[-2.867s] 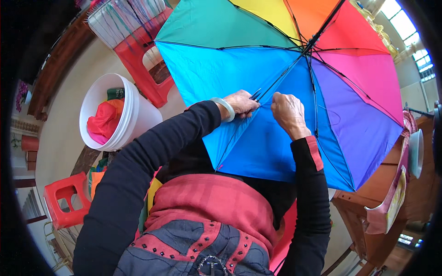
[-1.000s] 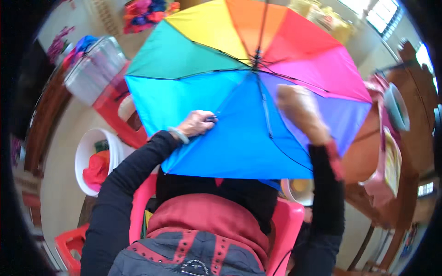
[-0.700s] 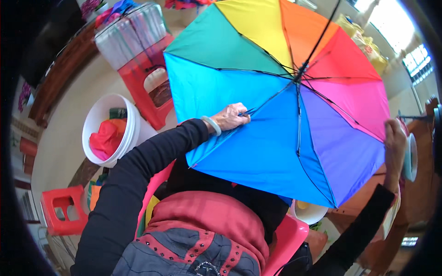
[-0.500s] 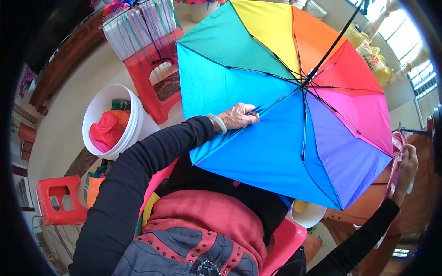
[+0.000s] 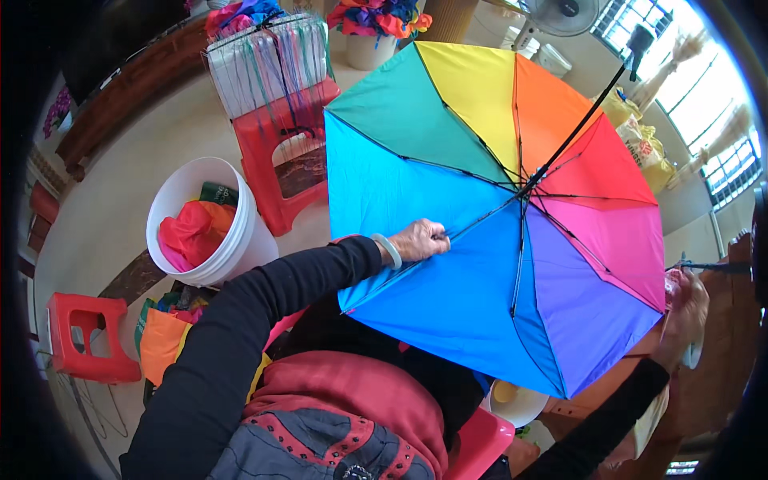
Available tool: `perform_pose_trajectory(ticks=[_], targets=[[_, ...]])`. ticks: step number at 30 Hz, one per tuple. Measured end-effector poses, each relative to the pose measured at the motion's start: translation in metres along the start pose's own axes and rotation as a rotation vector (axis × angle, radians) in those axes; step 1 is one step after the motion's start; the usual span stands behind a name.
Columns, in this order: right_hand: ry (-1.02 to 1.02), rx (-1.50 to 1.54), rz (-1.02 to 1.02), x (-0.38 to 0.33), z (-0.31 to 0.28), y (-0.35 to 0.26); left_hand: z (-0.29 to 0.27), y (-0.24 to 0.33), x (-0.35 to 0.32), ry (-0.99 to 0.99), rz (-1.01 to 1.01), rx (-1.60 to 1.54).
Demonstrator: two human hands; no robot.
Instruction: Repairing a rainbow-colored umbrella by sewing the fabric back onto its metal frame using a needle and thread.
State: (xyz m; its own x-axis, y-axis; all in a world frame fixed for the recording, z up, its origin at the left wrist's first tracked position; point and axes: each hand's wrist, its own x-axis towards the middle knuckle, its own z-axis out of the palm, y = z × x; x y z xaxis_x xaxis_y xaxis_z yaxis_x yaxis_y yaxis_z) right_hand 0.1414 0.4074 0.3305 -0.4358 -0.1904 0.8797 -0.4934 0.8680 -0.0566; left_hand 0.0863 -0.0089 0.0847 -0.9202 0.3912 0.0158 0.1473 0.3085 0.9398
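Note:
An opened umbrella (image 5: 456, 312) with rainbow-coloured panels lies with its ribbed inner side towards me. Its black shaft (image 5: 580, 140) slants up to the right, ending in a dark handle (image 5: 640, 40). My left hand (image 5: 424, 240), with a pale bangle at the wrist, is closed around a dark rib over the blue panel. Beyond the right rim of the umbrella, my right hand (image 5: 686, 316) is raised with its fingers bent at a pink patterned cloth (image 5: 676, 286). Its grip is partly hidden.
Left of the umbrella stand a white bucket (image 5: 260, 240) with bright cloth inside and a red stool (image 5: 256, 160) bearing white bundles with coloured strands. A second red stool (image 5: 120, 364) is farther left. Wooden furniture (image 5: 720, 336) stands at right, a fan (image 5: 560, 16) at the back.
The view has shifted, so the umbrella sits lower and its handle shows. My left hand keeps its hold on the rib; my right hand stays by the pink cloth.

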Motion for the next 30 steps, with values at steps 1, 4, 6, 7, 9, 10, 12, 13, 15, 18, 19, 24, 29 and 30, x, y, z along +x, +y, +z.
perform_pose_trajectory(ticks=[1, 4, 6, 7, 9, 10, 12, 13, 15, 18, 19, 24, 29, 30], targets=[[-0.099, -0.307, -0.218, 0.002, 0.01, -0.009, 0.001, 0.003, 0.002, 0.033, -0.088, -0.052], [-0.322, 0.66, 0.726, -0.018, 0.092, -0.061, -0.01, 0.008, -0.005, 0.122, -0.26, -0.338], [-0.606, 0.741, 0.798, -0.04, 0.14, -0.105, -0.011, 0.014, -0.005, 0.145, -0.34, -0.479], [-0.766, 0.797, 0.732, -0.056, 0.16, -0.122, -0.01, 0.016, -0.005, 0.171, -0.32, -0.526], [-0.993, 0.706, 0.597, -0.085, 0.199, -0.161, -0.012, 0.015, -0.007, 0.242, -0.287, -0.618], [-0.969, 0.687, 0.58, -0.102, 0.217, -0.173, -0.01, 0.014, -0.006, 0.232, -0.291, -0.618], [-0.945, 0.664, 0.57, -0.129, 0.246, -0.188, -0.006, 0.012, -0.003, 0.226, -0.263, -0.62], [-0.891, 0.61, 0.513, -0.138, 0.26, -0.196, -0.007, 0.009, -0.004, 0.235, -0.253, -0.619], [-0.839, 0.551, 0.454, -0.138, 0.269, -0.206, -0.007, 0.01, -0.006, 0.231, -0.27, -0.608], [-0.959, 0.731, 0.831, -0.137, 0.275, -0.213, -0.007, 0.012, -0.006, 0.221, -0.297, -0.584], [-0.972, 0.739, 0.828, -0.138, 0.277, -0.214, -0.008, 0.009, -0.006, 0.238, -0.259, -0.473], [-0.6, 1.309, 1.27, -0.146, 0.274, -0.164, -0.013, -0.017, 0.001, 0.246, -0.092, 0.105], [0.072, 1.388, 1.321, -0.164, 0.223, 0.012, -0.014, 0.003, 0.003, 0.073, -0.221, 0.138], [0.145, 1.27, 1.356, -0.157, 0.209, 0.017, -0.019, 0.001, -0.002, 0.087, -0.242, 0.136]])
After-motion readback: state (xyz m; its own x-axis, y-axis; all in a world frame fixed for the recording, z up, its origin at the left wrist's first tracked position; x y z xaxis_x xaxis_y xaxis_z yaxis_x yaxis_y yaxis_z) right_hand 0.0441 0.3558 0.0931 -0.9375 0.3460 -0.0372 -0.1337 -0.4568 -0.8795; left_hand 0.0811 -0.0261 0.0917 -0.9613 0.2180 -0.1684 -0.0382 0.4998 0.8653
